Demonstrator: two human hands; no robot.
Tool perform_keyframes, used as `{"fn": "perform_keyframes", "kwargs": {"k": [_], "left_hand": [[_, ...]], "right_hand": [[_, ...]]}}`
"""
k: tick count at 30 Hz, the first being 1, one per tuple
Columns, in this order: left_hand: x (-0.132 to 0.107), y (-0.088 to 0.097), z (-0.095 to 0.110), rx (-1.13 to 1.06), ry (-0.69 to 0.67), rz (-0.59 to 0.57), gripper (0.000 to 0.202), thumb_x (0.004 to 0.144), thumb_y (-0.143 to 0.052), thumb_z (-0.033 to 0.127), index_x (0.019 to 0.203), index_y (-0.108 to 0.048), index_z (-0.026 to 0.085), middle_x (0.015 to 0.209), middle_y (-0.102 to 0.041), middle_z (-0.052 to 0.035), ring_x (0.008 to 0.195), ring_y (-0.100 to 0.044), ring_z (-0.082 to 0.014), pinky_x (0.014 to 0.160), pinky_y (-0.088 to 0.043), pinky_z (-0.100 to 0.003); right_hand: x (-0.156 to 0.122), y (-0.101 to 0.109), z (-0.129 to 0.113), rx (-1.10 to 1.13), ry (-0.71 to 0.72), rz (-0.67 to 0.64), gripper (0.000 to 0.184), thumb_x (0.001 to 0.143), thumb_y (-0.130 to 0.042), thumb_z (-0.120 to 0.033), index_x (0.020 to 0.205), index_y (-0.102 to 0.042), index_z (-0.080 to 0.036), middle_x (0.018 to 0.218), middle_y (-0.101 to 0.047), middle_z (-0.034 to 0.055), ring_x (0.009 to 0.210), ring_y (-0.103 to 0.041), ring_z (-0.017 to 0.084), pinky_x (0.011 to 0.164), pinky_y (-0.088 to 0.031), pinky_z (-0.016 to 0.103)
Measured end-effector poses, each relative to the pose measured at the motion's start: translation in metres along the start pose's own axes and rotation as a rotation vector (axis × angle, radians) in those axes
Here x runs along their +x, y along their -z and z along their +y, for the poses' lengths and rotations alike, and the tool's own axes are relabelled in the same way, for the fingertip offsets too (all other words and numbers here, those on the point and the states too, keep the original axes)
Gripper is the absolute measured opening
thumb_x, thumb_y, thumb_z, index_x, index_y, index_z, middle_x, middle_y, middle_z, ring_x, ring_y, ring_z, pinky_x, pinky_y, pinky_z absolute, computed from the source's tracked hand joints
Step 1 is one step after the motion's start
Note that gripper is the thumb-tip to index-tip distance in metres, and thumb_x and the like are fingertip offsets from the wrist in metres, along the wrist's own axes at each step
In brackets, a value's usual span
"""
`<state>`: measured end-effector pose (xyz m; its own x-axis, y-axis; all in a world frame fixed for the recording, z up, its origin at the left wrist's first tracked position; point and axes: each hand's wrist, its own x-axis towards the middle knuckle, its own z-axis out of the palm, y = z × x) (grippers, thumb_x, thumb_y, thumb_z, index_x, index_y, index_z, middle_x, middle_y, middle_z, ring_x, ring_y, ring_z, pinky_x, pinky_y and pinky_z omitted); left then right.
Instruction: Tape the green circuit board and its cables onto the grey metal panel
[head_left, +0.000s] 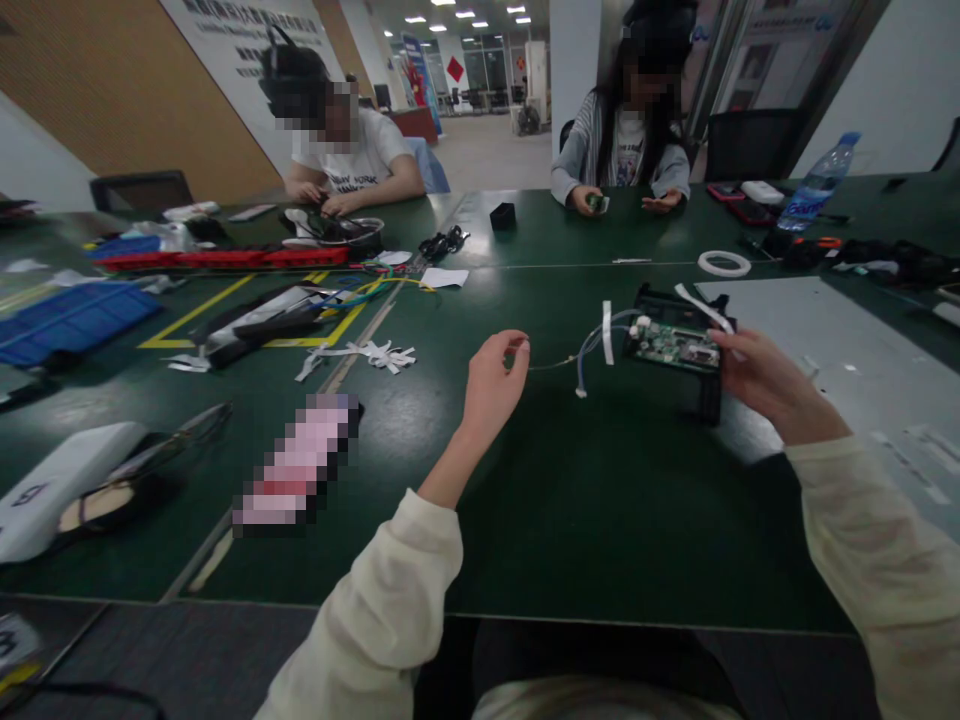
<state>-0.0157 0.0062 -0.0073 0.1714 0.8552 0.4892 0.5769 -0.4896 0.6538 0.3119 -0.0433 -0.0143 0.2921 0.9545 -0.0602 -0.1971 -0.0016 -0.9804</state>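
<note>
My right hand point(769, 385) grips the right edge of a green circuit board point(664, 342) set in a black plastic frame point(709, 400), held above the table. Thin grey cables point(600, 340) run leftward from the board, and one ends in a small white connector point(581, 393). My left hand point(493, 385) has thumb and fingertips pinched on a fine wire point(551, 364) that leads toward those cables. A white strip point(607, 332) sticks up by the cables, and another white strip point(703, 307) crosses the frame's top near my right fingers.
The green table point(600, 520) carries a phone point(300, 465), white strip scraps point(382, 355), a blue crate point(79, 318), a tape roll point(724, 263), a grey panel point(847, 370) and a water bottle point(817, 185). Two people point(360, 150) sit across, handling small items.
</note>
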Motion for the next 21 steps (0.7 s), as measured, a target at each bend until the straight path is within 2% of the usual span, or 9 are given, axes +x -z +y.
{"fn": "perform_keyframes", "kwargs": {"k": [2, 4, 8, 11, 13, 16, 21], "left_hand": [[0.003, 0.002, 0.001, -0.145, 0.095, 0.036, 0.026, 0.092, -0.044, 0.034, 0.099, -0.061, 0.016, 0.100, -0.066, -0.0072, 0.094, -0.062, -0.0167, 0.083, -0.046, -0.028], [0.005, 0.004, 0.001, -0.324, 0.235, -0.006, 0.030, 0.092, -0.043, 0.040, 0.099, -0.060, 0.016, 0.102, -0.067, -0.0086, 0.097, -0.062, -0.0177, 0.084, -0.047, -0.029], [0.005, 0.009, 0.004, -0.710, 0.586, -0.327, 0.041, 0.088, -0.049, 0.050, 0.108, -0.057, 0.015, 0.101, -0.069, -0.0124, 0.090, -0.066, -0.0186, 0.077, -0.051, -0.028], [0.003, 0.010, 0.006, -0.890, 0.715, -0.536, 0.037, 0.085, -0.058, 0.041, 0.109, -0.058, 0.013, 0.097, -0.070, -0.0133, 0.084, -0.068, -0.0171, 0.071, -0.053, -0.025], [0.003, 0.010, 0.007, -0.926, 0.739, -0.617, 0.030, 0.083, -0.064, 0.029, 0.107, -0.061, 0.013, 0.099, -0.070, -0.0125, 0.084, -0.068, -0.0154, 0.071, -0.054, -0.022], [0.003, 0.009, 0.005, -0.859, 0.770, -0.653, 0.024, 0.078, -0.068, 0.014, 0.101, -0.065, 0.012, 0.098, -0.070, -0.0102, 0.080, -0.069, -0.0132, 0.069, -0.054, -0.020], [0.005, 0.011, -0.002, -0.711, 0.777, -0.663, 0.016, 0.077, -0.067, 0.013, 0.092, -0.069, 0.012, 0.096, -0.071, -0.0108, 0.076, -0.069, -0.0133, 0.059, -0.052, -0.018]], "right_hand": [[-0.008, -0.016, 0.008, 0.019, -0.076, -0.128, 0.023, 0.069, -0.072, -0.022, 0.092, -0.067, -0.020, 0.090, -0.067, 0.0035, 0.073, -0.064, 0.014, 0.060, -0.055, 0.024], [-0.015, -0.028, 0.014, 0.062, -0.160, -0.258, 0.026, 0.069, -0.073, -0.023, 0.094, -0.065, -0.021, 0.090, -0.067, 0.0016, 0.074, -0.064, 0.013, 0.061, -0.055, 0.023], [-0.025, -0.044, 0.022, 0.148, -0.266, -0.440, 0.029, 0.074, -0.072, -0.025, 0.101, -0.062, -0.024, 0.092, -0.067, -0.0008, 0.078, -0.065, 0.010, 0.062, -0.054, 0.019], [-0.029, -0.050, 0.029, 0.167, -0.284, -0.472, 0.031, 0.076, -0.070, -0.025, 0.105, -0.060, -0.024, 0.096, -0.067, -0.0003, 0.081, -0.066, 0.011, 0.066, -0.054, 0.021], [-0.029, -0.052, 0.033, 0.164, -0.299, -0.484, 0.031, 0.077, -0.070, -0.026, 0.106, -0.059, -0.024, 0.095, -0.067, -0.0001, 0.080, -0.066, 0.012, 0.068, -0.055, 0.023], [-0.030, -0.054, 0.037, 0.148, -0.313, -0.491, 0.030, 0.077, -0.069, -0.026, 0.105, -0.058, -0.024, 0.092, -0.067, -0.0002, 0.080, -0.065, 0.012, 0.071, -0.054, 0.024], [-0.033, -0.059, 0.036, 0.112, -0.280, -0.501, 0.035, 0.079, -0.067, -0.028, 0.112, -0.056, -0.027, 0.099, -0.065, 0.0000, 0.079, -0.065, 0.012, 0.069, -0.055, 0.025]]}}
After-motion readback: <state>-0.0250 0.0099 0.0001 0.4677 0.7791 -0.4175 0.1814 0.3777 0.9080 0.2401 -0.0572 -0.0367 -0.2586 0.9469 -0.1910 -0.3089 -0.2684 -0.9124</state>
